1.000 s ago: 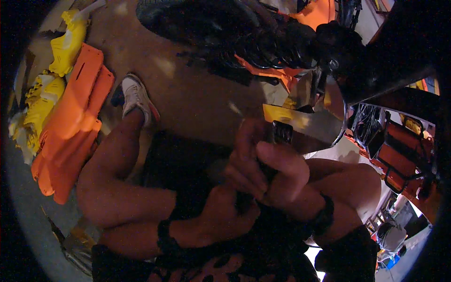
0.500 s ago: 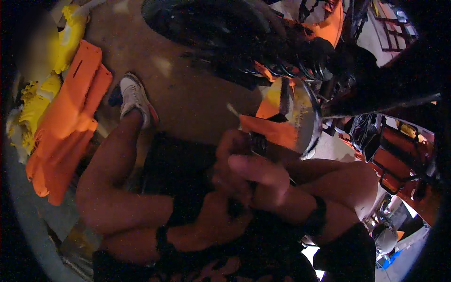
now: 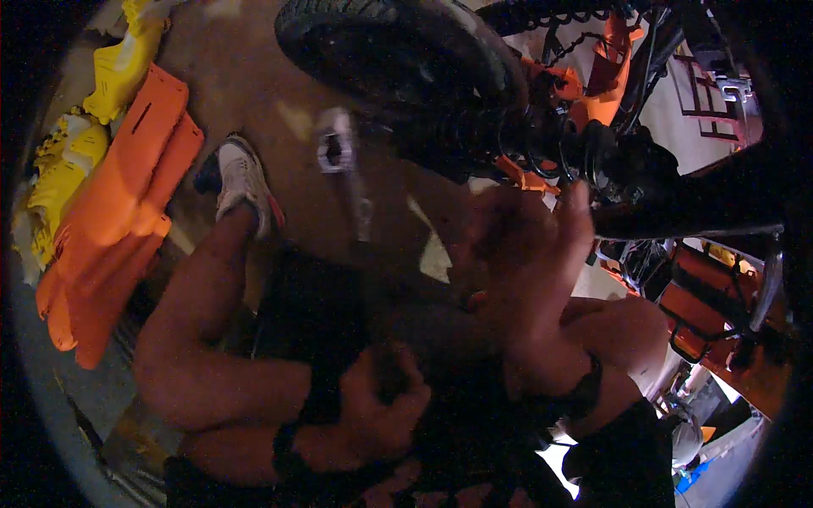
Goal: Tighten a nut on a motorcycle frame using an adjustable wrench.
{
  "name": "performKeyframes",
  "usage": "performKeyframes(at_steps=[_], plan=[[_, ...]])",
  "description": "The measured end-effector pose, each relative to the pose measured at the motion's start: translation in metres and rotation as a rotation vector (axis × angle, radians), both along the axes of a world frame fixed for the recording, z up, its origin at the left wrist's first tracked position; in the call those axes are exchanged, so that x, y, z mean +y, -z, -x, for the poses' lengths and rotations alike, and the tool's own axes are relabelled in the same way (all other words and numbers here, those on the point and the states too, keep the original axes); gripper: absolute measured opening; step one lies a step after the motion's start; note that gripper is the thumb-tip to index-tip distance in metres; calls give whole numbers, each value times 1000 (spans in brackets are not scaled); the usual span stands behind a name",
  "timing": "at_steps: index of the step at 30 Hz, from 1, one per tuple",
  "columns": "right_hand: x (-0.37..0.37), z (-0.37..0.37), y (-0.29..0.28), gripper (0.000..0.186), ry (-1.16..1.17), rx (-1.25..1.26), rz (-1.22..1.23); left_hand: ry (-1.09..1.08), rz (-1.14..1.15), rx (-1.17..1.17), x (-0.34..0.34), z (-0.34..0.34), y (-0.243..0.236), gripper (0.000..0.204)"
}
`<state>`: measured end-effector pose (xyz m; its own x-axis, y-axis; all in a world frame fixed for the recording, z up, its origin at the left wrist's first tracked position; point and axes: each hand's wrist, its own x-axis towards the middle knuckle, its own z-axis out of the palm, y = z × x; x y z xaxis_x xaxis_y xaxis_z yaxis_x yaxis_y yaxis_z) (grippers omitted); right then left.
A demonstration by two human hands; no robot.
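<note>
My left hand is low in front of my black shirt, fingers curled around something dark that I cannot make out. Above it, a shiny metal tool shows as a blurred streak over the floor; its lower end disappears into shadow, so I cannot tell what holds it. My right hand is raised at centre right, smeared by motion, its upper fingers just below a black coil spring of a vehicle. The vehicle's black wheel lies at the top.
Orange plastic panels and yellow plastic parts lie left of my foot on the brown floor. A dark frame member crosses the upper right, with orange and black equipment beyond.
My hands have separated: the right moved up toward the spring, the left slightly leftward. The shiny tool has appeared over the floor; the reflective round-edged piece beside my right hand is no longer visible.
</note>
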<state>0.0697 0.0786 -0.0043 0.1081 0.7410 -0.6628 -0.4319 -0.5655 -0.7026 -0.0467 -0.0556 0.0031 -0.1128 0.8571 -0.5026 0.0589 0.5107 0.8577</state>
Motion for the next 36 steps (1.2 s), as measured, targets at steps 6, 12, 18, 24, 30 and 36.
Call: performKeyframes(at_steps=[6,12,18,24,30,36], plan=[[0,-16,-16,49,179,-121,-349,-65,272,-198,3,5,-4,20],[2,-20,-35,40,41,-297,-352,-34,246,-259,-5,2,1,21],[1,-22,-23,39,90,-81,-477,16,421,-264,-6,-1,-4,23],[-4,-21,-25,39,173,190,-396,32,249,-193,0,-5,-8,24],[-5,-15,-30,32,194,179,-372,-110,266,-287,5,-13,-11,23],[-6,-15,-32,23,200,-73,-378,-16,254,-209,17,-14,-18,25]])
